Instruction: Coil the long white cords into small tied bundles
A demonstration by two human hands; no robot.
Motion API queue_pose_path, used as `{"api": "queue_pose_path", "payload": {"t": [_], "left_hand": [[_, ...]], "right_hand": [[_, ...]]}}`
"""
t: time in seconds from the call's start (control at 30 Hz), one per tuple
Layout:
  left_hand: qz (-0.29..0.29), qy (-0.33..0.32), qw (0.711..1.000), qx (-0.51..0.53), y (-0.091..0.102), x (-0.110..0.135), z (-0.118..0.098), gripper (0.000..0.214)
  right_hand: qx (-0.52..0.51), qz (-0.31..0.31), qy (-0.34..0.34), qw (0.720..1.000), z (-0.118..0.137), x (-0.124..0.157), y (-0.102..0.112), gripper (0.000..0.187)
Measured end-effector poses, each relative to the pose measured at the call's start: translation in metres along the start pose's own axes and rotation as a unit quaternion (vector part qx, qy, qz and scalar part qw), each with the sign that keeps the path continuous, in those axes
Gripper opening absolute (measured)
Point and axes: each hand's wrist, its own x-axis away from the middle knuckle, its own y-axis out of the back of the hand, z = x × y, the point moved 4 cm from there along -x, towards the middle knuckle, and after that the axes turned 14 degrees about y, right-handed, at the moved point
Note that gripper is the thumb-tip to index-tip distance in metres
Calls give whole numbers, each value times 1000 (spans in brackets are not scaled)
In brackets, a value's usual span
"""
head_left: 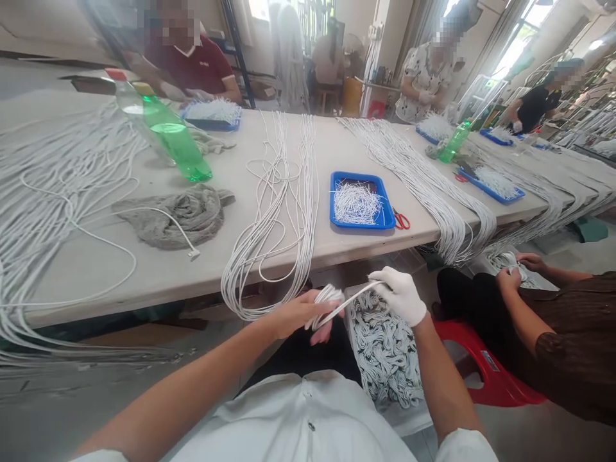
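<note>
My bare left hand [308,314] is closed around a small coil of white cable [327,298] above my lap. From that coil a length of cable [353,300] runs up to my right hand [399,295], which wears a white glove and pinches it between thumb and fingers. Just below the right hand stands a bin [385,353] full of bundled white cables. Long loose white cables [293,224] lie over the table in front of me, their looped ends hanging off the edge. The inner fingers of the left hand are partly hidden.
On the table [332,144] sit a blue tray [362,226] of short white ties, red-handled scissors [402,220], a grey cloth [183,218] and a green bottle [176,138]. More cables [409,160] hang off the edge. A co-worker sits close on my right, beside a red stool [486,359].
</note>
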Motion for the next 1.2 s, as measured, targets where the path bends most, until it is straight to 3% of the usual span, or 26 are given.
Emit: {"api": "queue_pose_path", "payload": {"t": [0.07, 0.13, 0.2, 0.27, 0.37, 0.43, 0.5, 0.57, 0.63, 0.73, 0.8, 0.93, 1.07, 1.2], "left_hand": [[17, -18, 993, 112, 0, 6, 1, 30], [-47, -102, 981, 160, 8, 14, -9, 25], [-135, -171, 973, 72, 13, 18, -21, 21], [-181, -183, 962, -93, 11, 16, -26, 19], [-164, -116, 948, -245, 9, 3, -13, 27], [-116, -45, 961, -249, 9, -5, 4, 41], [-70, 5, 977, -202, 10, -11, 18, 42], [-32, 23, 989, -141, 9, -13, 25, 36], [-4, 30, 996, -86, 8, -13, 28, 32], [1, 28, 998, -49, 11, -11, 26, 29], [-19, 20, 999, -46, 15, -8, 25, 29], [-33, 16, 999, -17, 20, -5, 27, 31], [12, 12, 1000, 1, 17, -3, 28, 29], [47, 14, 999, 13, 11, -2, 31, 29]], "right_hand": [[54, 70, -47, 995, -16, 3, -18, 27], [73, 147, -48, 985, -6, 5, -53, 24], [59, 200, -3, 978, 27, 5, -84, 16], [40, 230, 65, 970, 62, 3, -94, 13], [37, 209, 101, 972, 80, -4, -68, 15], [58, 179, 47, 981, 64, -10, -45, 15], [80, 175, -1, 981, 45, -14, -34, 31], [78, 202, -19, 976, 32, -15, -38, 60], [34, 233, -22, 972, 25, -14, -48, 72], [-73, 265, -16, 961, 22, -14, -59, 55], [-77, 263, -9, 962, 24, -15, -61, 47], [5, 204, 0, 979, 35, -18, -60, 60], [-66, 178, -51, 980, 43, -16, -63, 71], [-123, 86, 39, 988, 53, -23, -57, 78]]}}
